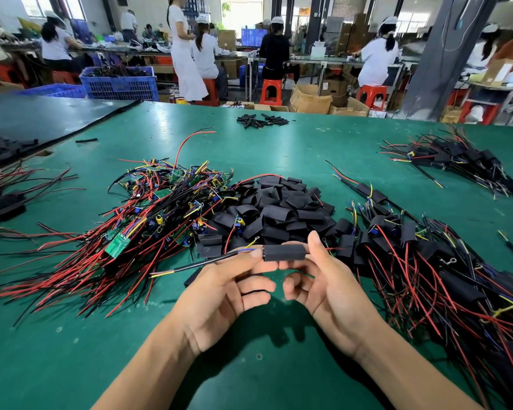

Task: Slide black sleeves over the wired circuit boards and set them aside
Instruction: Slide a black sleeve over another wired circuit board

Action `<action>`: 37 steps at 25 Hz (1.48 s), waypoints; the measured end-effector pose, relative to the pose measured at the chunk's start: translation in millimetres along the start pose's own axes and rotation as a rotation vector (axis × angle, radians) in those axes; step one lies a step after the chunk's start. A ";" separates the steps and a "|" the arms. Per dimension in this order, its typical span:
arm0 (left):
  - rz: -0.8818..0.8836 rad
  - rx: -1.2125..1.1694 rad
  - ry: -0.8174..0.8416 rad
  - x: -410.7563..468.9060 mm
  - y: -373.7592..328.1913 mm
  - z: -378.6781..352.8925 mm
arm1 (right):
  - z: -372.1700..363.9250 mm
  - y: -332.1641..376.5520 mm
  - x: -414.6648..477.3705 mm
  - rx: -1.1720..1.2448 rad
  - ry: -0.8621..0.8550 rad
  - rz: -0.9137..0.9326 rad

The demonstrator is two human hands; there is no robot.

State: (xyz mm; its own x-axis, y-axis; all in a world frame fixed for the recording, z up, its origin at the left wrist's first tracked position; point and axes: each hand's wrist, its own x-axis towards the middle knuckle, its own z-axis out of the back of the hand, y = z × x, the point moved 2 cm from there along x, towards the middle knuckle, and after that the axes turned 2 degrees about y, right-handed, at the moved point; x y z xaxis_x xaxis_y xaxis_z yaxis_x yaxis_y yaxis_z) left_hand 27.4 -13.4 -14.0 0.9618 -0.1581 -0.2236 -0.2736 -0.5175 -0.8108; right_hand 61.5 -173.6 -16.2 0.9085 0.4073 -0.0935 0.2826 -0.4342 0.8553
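Pinching the sleeve (pixel 284 252) between left hand (pixel 231 291) and right hand (pixel 329 288); light, soft, best gripped at its ends.

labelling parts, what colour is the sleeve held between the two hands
The sleeve is black, clearest in the head view.

The table (pixel 308 149) is dark green. The nearest sleeve (pixel 285 252) and the pile of sleeves (pixel 279 208) are black, and the wires (pixel 80 258) are red, black, yellow and blue, with green circuit boards (pixel 117 244) among them. The crate (pixel 119 85) is blue and the stools (pixel 271 91) are orange-red.
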 end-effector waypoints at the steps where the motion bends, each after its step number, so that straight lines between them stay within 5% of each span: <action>1: -0.011 -0.004 -0.023 0.6 0.0 1.2 | -0.6 0.6 -0.8 0.007 0.019 0.017; 20: -0.057 0.040 -0.064 0.3 -2.1 1.0 | 0.6 -4.2 -0.5 -0.070 -0.049 0.159; 33: -0.142 0.124 -0.107 1.6 0.0 3.0 | -6.4 -1.8 -5.9 -0.145 0.106 -0.144; 37: -0.158 0.114 -0.080 1.4 -1.7 3.0 | -8.8 7.1 -4.9 -0.017 0.007 -0.065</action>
State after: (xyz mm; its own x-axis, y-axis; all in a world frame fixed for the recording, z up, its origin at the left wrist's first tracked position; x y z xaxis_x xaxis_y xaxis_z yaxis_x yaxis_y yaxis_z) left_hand 29.2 -10.3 -14.6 0.9917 -0.0131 -0.1277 -0.1208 -0.4312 -0.8941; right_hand 56.3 -171.6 -5.2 0.8860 0.4402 -0.1457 0.3359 -0.3927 0.8561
